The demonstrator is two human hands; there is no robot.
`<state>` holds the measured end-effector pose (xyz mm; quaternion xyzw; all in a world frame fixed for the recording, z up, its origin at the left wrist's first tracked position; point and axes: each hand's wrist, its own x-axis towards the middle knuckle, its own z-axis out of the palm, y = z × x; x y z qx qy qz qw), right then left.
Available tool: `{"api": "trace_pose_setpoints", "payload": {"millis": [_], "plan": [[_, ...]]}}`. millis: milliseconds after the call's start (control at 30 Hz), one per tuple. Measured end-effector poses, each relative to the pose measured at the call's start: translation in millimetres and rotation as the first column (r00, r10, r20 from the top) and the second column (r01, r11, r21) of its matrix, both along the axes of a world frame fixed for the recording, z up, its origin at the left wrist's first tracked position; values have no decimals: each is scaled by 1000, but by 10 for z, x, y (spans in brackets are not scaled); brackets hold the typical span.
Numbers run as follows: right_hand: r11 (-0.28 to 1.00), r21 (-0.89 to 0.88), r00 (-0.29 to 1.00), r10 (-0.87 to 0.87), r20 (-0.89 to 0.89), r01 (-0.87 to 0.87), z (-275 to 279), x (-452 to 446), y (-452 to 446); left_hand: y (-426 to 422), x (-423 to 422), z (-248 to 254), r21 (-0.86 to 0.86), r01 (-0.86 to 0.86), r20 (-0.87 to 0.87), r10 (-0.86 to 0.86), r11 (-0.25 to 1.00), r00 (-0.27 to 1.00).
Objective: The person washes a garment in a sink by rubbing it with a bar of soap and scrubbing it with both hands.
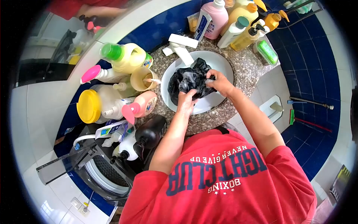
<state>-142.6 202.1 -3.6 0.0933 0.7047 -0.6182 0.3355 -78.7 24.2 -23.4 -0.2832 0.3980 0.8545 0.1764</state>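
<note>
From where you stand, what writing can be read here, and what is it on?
Red shirt: "NEVER GIVE UP"
Red shirt: "BOXING"
Red shirt, large letters: "IGHT CLU", ends unclear in the folds
Pink bottle, blue-and-white tube and other bottles: printing too small or blurred to read.

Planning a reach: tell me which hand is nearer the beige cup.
Left. The left hand is over the sink, right of the beige cup; the right hand is farther right.

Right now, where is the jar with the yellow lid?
In the head view, the yellow-lidded jar stands left of the sink, between the pink-headed spray bottle and a white pump bottle.
</note>
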Motion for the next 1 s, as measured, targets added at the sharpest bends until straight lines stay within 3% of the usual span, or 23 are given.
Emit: {"api": "trace_pose_setpoints", "payload": {"millis": [33,67,100,167,267,300,333,367,400,433,467,500,567,600,667,700,767,800,833,867,900,967,1000], "plan": [[984,179,945,60,-323,-1,-20,26,-1,-9,-12,56,63,28,181,-39,998,983],[983,176,911,34,-411,43,116,76,-64,-1,-15,-36,267,-24,203,-32,964,979],[988,149,737,69,-672,43,198,127,-169,37,-57,-19,498,-129,279,-18,858,960],[972,231,548,218,-808,-45,403,284,-410,115,-59,169,385,-154,242,62,910,968],[815,549,501,559,-661,-186,691,653,-663,37,-120,-34,551,-58,203,-66,833,977],[851,506,566,489,-664,-142,768,721,-775,46,-111,-102,796,-159,198,-4,584,980],[827,553,476,526,-704,-96,752,704,-804,55,-101,-172,940,-222,216,55,258,975],[804,593,384,563,-732,-47,718,668,-812,83,-113,-346,940,-225,218,56,256,974],[790,613,461,547,-698,-9,551,604,-797,125,-140,-580,943,95,-155,165,320,974],[773,634,532,526,-664,27,394,470,-770,160,-163,-691,822,389,-511,238,415,826],[736,676,649,501,-573,28,363,301,-723,194,-59,-280,536,-129,-65,193,834,979],[752,657,820,351,-452,41,456,140,-727,286,-125,-142,501,-252,60,257,828,964],[752,658,821,350,-451,41,490,44,-767,289,-189,141,437,-320,152,282,841,947],[734,679,768,428,-476,12,495,83,-785,244,-155,-11,536,-263,80,262,802,962],[719,692,706,523,-478,-64,556,248,-881,90,-144,-301,645,-28,-153,165,764,974],[718,693,703,526,-479,-66,599,341,-898,42,-189,-312,537,335,-603,75,774,794],[763,603,551,615,-564,-234,654,484,-903,514,-106,-115,878,270,-478,726,394,494],[776,609,615,563,-552,-163,512,430,-858,261,-110,-223,842,151,-406,423,518,810],[783,616,674,501,-542,-87,377,330,-780,4,-128,-320,749,98,-190,71,655,979],[829,558,730,400,-554,-31,473,233,-697,119,-132,175,432,-221,112,191,875,975],[829,557,797,300,-524,54,344,130,-592,116,-206,185,379,-262,179,208,888,962],[893,435,859,131,-495,115,8,-74,-345,86,-154,314,486,-241,128,204,840,971],[988,119,981,-71,-182,94,46,-93,-260,56,-132,229,556,-169,23,189,814,982]]}}
